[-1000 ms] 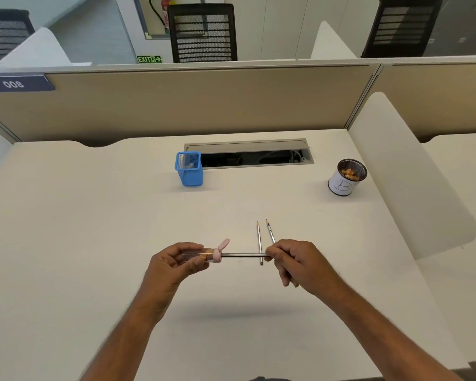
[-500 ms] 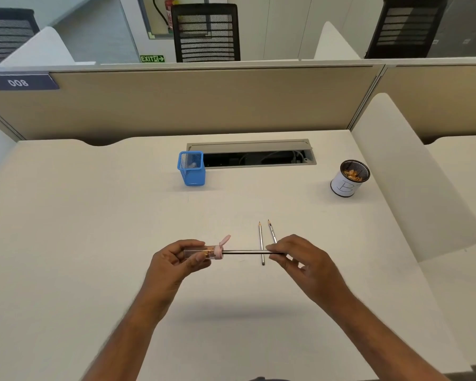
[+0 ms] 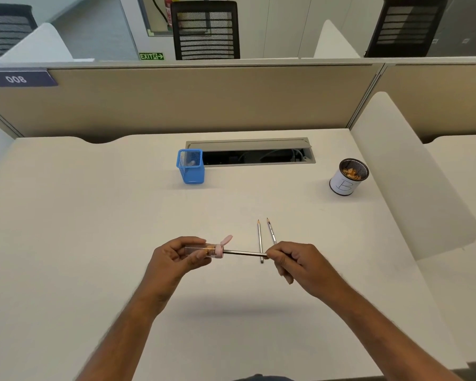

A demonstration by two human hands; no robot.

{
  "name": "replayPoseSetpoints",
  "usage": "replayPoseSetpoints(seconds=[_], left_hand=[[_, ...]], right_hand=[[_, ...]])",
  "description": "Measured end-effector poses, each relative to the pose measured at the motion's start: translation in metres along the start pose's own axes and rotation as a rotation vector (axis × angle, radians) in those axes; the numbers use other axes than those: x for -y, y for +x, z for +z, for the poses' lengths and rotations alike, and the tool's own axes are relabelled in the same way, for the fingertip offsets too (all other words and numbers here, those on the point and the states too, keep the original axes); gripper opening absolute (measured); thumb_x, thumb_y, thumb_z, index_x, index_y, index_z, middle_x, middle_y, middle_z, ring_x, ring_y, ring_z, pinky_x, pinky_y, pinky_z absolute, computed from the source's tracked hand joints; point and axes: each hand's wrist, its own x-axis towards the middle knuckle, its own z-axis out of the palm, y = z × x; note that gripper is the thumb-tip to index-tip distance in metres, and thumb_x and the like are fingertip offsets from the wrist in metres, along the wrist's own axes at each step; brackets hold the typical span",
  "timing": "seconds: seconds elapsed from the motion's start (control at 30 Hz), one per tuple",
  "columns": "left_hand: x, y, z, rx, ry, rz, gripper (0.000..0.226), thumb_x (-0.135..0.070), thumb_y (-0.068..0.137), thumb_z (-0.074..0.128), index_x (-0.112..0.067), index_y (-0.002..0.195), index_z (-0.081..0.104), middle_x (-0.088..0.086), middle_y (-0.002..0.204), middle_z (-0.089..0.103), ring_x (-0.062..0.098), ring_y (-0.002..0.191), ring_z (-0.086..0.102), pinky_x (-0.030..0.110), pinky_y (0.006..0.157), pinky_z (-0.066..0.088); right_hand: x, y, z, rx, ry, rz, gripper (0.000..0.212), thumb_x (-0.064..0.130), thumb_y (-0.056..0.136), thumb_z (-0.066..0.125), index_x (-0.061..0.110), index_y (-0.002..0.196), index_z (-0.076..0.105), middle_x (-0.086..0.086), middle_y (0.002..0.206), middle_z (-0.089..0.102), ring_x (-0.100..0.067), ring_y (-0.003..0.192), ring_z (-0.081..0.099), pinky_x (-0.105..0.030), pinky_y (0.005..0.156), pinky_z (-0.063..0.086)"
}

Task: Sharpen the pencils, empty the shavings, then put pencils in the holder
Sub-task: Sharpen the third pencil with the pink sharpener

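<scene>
Here: pencil point(image 3: 243, 253) spans both hands above the table point(image 3: 94, 243); right hand point(image 3: 297, 261) pinches its end, left hand point(image 3: 176, 258) grips the sharpener point(image 3: 208, 250) on its tip.

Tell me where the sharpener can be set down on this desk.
Bare desk lies left of the left hand, up to the blue holder. Another patch lies between that holder and the shavings cup. Crowded: the two loose pencils by the right hand.

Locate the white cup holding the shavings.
In the head view the white cup stands upright at the desk's far right, beside the white divider and right of the cable tray, well beyond both hands.
</scene>
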Motion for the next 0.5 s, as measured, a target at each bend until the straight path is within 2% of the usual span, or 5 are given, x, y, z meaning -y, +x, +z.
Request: replayPoseSetpoints(seconds=[0.1, 0.17, 0.27, 0.37, 0.5], left_hand=[[0.0000, 0.0007, 0.0000, -0.017, -0.005, 0.008, 0.067, -0.059, 0.062, 0.105, -0.018, 0.111, 0.085, 0.018, 0.112, 0.087, 0.035, 0.105, 0.086, 0.032, 0.092, 0.069], [-0.0003, 0.0014, -0.0003, -0.023, -0.010, 0.014, 0.066, -0.058, 0.063, 0.105, -0.018, 0.111, 0.085, 0.018, 0.112, 0.087, 0.034, 0.105, 0.086, 0.031, 0.091, 0.069], [-0.0006, 0.0026, -0.0016, -0.024, -0.014, 0.015, 0.065, -0.057, 0.064, 0.105, -0.018, 0.112, 0.085, 0.019, 0.112, 0.087, 0.034, 0.105, 0.086, 0.031, 0.091, 0.069], [-0.0007, 0.0027, -0.0010, -0.018, -0.023, 0.014, 0.065, -0.058, 0.064, 0.105, -0.018, 0.111, 0.085, 0.020, 0.112, 0.087, 0.035, 0.106, 0.085, 0.033, 0.092, 0.069], [-0.0015, 0.0035, 0.0020, -0.010, -0.026, 0.014, 0.066, -0.057, 0.063, 0.105, -0.016, 0.111, 0.085, 0.021, 0.112, 0.087, 0.037, 0.107, 0.085, 0.034, 0.092, 0.069]], right_hand=[[-0.0004, 0.0023, 0.0008, -0.010, 0.018, -0.001, 0.044, 0.070, 0.097, 0.059, 0.045, 0.132, 0.067, 0.011, 0.092, 0.070, -0.009, 0.069, 0.064, -0.020, 0.069, 0.052], [-0.0005, 0.0017, 0.0006, -0.052, -0.012, -0.020, 0.050, 0.068, 0.093, 0.068, 0.049, 0.138, 0.057, 0.012, 0.107, 0.065, -0.014, 0.080, 0.066, -0.021, 0.070, 0.053], [0.0030, -0.0006, -0.0007, -0.139, -0.125, -0.104, 0.031, 0.051, 0.096, 0.072, 0.048, 0.125, 0.061, 0.014, 0.108, 0.067, -0.016, 0.089, 0.067, -0.023, 0.069, 0.052], [0.0064, -0.0035, -0.0008, -0.208, -0.289, -0.276, 0.009, 0.039, 0.102, 0.069, 0.041, 0.111, 0.069, 0.025, 0.099, 0.067, -0.008, 0.090, 0.069, -0.011, 0.071, 0.043], [0.0060, -0.0043, 0.0003, -0.276, -0.418, -0.365, 0.009, 0.021, 0.100, 0.076, 0.023, 0.109, 0.076, 0.027, 0.094, 0.063, 0.006, 0.087, 0.061, -0.007, 0.080, 0.041]])
